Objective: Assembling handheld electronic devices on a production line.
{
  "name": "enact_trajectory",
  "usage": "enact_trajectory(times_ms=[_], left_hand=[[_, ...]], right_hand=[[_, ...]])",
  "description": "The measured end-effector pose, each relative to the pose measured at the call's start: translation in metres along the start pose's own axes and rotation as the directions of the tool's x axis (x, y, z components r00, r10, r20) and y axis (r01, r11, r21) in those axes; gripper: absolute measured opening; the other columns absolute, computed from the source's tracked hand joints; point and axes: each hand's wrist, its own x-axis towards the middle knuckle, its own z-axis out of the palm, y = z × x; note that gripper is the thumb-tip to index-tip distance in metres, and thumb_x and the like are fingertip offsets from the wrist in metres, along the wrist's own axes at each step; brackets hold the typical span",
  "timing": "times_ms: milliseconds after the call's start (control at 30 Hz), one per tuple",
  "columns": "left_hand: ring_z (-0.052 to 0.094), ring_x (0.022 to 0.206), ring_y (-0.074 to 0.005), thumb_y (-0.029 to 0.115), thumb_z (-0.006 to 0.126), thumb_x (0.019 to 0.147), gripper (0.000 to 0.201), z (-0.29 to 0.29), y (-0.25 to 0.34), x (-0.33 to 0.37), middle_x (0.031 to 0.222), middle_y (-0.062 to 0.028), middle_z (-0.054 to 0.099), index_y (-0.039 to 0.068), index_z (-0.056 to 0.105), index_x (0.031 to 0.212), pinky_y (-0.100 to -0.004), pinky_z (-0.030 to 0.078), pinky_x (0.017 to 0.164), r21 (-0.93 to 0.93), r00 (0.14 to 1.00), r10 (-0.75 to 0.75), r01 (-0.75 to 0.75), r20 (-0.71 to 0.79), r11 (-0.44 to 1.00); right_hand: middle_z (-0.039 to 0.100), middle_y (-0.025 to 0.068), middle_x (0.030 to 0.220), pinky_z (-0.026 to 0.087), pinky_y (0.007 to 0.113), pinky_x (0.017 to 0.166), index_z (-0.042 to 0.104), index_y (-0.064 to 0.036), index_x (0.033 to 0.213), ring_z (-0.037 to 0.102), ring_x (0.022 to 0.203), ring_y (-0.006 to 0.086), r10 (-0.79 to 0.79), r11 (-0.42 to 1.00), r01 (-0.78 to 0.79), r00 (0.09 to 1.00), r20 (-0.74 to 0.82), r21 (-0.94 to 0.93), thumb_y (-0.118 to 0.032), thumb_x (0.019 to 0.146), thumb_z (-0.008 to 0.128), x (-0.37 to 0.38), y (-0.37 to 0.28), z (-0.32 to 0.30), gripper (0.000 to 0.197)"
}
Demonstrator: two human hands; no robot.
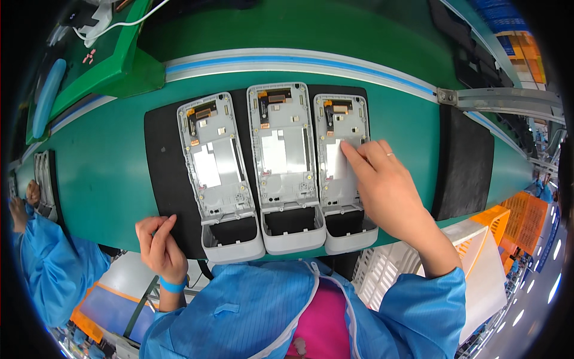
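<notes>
Three light-grey plastic device housings stand side by side on a black mat, their insides facing up: a left housing, a middle housing and a right housing. Each has a white rectangular patch, an orange-and-black flex part near the top, and a deep hollow at the near end. My right hand reaches over the right housing, its fingers pinched at the white patch; whatever lies between the fingertips is hidden. By the mat's near left edge, my left hand is loosely curled, fingers slightly apart, with nothing visible in it.
A metal rail with a blue stripe crosses behind the green work surface. Another black pad lies at the right. Near it stands a white crate. At far left a co-worker's blue sleeve and hands adjoin more housings.
</notes>
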Motion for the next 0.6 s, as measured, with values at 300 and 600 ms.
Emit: enact_trajectory(times_ms=[300,600], left_hand=[[0.058,0.085,-0.0297,-0.018,0.056,0.072,0.033,0.001,-0.001,-0.001,0.092,-0.0139,0.060,-0.004,0.071,0.097,-0.0370,0.047,0.077,0.005,1.000,-0.015,0.015,0.019,1.000],[0.057,0.084,-0.0294,-0.017,0.056,0.073,0.030,0.002,0.001,0.000,0.090,-0.0137,0.061,-0.004,0.071,0.096,-0.0367,0.047,0.076,0.024,0.999,-0.033,0.032,0.015,0.999]], right_hand=[[0.063,0.0106,0.094,0.052,0.040,0.073,0.071,-0.0028,0.104,0.059,0.087,0.0312,0.009,0.986,0.037,0.962,-0.273,0.161,-0.004,0.079,0.077,0.032,0.050,-0.011,0.026],[0.063,0.0063,0.103,0.053,0.038,0.080,0.070,-0.0060,0.096,0.058,0.101,0.0283,-0.206,0.939,0.254,0.955,-0.212,0.231,-0.014,0.067,0.085,0.078,0.073,-0.007,0.035]])
